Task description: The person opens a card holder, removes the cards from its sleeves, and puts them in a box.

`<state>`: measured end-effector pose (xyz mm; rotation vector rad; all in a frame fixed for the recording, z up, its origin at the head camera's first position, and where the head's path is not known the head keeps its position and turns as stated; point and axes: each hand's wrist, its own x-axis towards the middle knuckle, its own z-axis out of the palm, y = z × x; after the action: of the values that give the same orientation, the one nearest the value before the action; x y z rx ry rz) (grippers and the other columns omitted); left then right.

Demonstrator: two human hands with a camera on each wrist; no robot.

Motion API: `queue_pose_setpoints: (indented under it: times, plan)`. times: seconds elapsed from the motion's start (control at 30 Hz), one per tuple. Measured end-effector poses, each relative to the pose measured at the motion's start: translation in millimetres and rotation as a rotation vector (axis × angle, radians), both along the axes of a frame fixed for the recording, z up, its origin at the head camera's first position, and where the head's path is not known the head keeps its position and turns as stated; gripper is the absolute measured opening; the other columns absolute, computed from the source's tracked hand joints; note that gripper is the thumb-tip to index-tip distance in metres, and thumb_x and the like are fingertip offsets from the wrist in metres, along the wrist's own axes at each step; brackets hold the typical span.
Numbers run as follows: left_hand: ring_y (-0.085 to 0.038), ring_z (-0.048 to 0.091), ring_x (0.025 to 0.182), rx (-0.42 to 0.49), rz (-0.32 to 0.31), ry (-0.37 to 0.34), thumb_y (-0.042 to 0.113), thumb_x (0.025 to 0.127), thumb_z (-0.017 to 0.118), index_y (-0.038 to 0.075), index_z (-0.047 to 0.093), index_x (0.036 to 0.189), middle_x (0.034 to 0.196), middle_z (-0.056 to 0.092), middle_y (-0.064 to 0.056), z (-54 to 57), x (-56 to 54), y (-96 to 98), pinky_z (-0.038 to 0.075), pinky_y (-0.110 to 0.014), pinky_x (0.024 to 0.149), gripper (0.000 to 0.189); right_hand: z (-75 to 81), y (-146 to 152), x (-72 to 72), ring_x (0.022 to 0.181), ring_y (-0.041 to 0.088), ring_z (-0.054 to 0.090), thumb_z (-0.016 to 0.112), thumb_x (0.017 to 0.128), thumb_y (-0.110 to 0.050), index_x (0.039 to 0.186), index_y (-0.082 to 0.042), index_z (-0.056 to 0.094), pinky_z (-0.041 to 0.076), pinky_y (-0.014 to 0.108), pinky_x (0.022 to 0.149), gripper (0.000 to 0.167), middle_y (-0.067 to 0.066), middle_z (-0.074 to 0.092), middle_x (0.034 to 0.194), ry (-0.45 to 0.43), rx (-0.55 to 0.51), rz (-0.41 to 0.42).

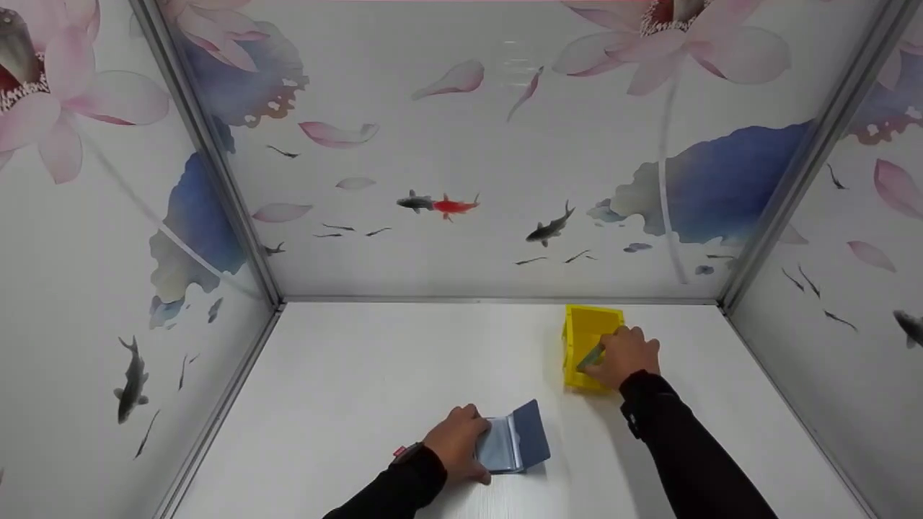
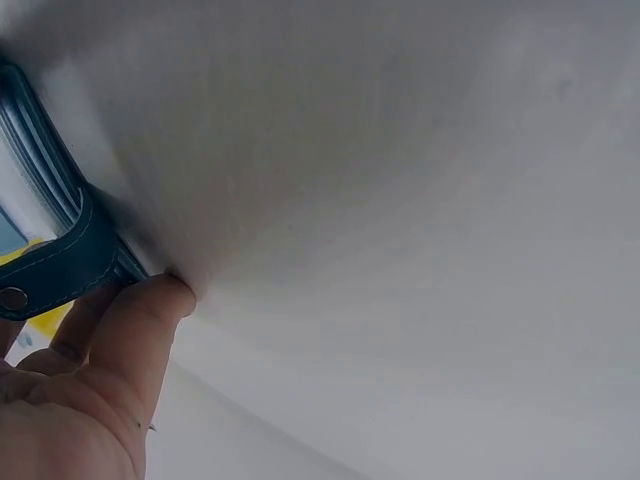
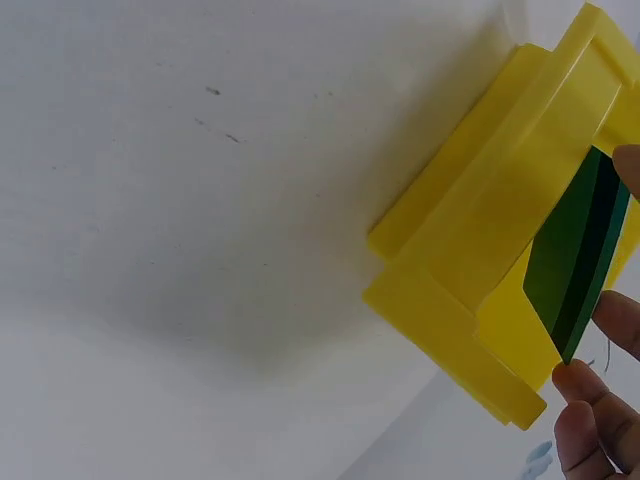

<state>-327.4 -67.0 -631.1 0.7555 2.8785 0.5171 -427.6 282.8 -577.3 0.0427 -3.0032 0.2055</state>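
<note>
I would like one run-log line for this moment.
left hand: holds open blue card holder | right hand: pinches green card at opening of yellow bin | bin: on white table

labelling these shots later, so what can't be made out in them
- Far face of the green card: right wrist view, turned away from the camera.
- Part of the inside of the yellow bin: head view, behind the right hand.
- Left end of the blue card holder: head view, behind the left hand.
- Rest of that holder: left wrist view, cut off by the left edge.
</note>
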Motion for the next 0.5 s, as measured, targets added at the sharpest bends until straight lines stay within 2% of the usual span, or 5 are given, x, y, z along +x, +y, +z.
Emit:
queue_pose_setpoints:
  times: [0.13,0.37,0.5]
  plan:
    - [-0.010,0.054,0.104,-0.008,-0.005,0.002,0.041,0.069,0.111,0.012,0.078,0.136,0.121,0.066,0.000,1.6,-0.8,1.5,0.056,-0.027,0.092,0.080,-0.9,-0.9,-5.7,0.107,0.046,0.061,0.093,0.089,-0.045,0.108,0.001,0.081,0.052,0.072,0.099,0.051,0.022,0.074,0.109,-0.021,0.008,0.000]
    - [-0.011,0.053,0.104,-0.011,-0.004,-0.002,0.040,0.069,0.112,0.012,0.078,0.135,0.121,0.065,0.001,0.4,-2.3,1.1,0.056,-0.027,0.092,0.080,5.3,-4.7,-6.7,0.104,0.046,0.060,0.091,0.091,-0.045,0.095,-0.001,0.076,0.051,0.074,0.099,0.047,0.019,0.073,0.097,-0.067,0.021,0.004]
    - [-0.010,0.053,0.104,-0.015,0.001,-0.008,0.040,0.068,0.112,0.013,0.078,0.135,0.121,0.065,0.002,-1.1,-3.0,-0.8,0.055,-0.027,0.091,0.079,4.9,-7.0,-8.8,0.104,0.045,0.059,0.091,0.092,-0.044,0.099,0.000,0.078,0.052,0.073,0.097,0.046,0.019,0.074,0.097,-0.070,0.037,0.013]
